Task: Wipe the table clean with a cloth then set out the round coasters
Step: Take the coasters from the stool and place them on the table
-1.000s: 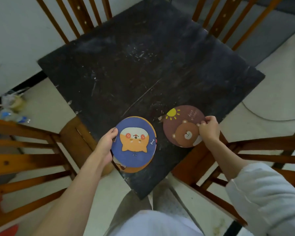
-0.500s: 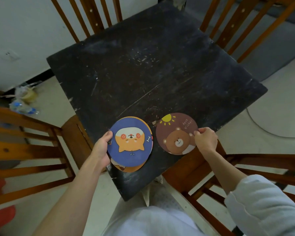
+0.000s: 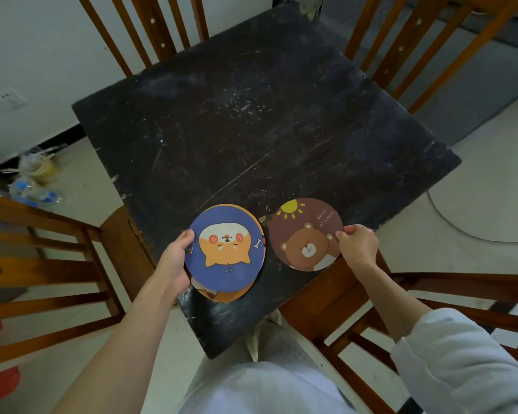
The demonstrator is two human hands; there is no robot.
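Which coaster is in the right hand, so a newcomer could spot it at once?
Find the black table and follow it to its near corner, where two hands hold round coasters. The right hand pinches the brown coaster by its right edge. It shows a bear under a yellow sun, unlike the blue dog coaster beside it.

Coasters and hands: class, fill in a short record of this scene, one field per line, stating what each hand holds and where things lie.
left hand: holds a stack of coasters, blue dog coaster on top
right hand: pinches the right edge of the bear coaster
bear coaster: near the table's front corner, beside the stack
stack: orange coaster peeks out beneath
table: dark, scratched
chairs: wooden, around the table
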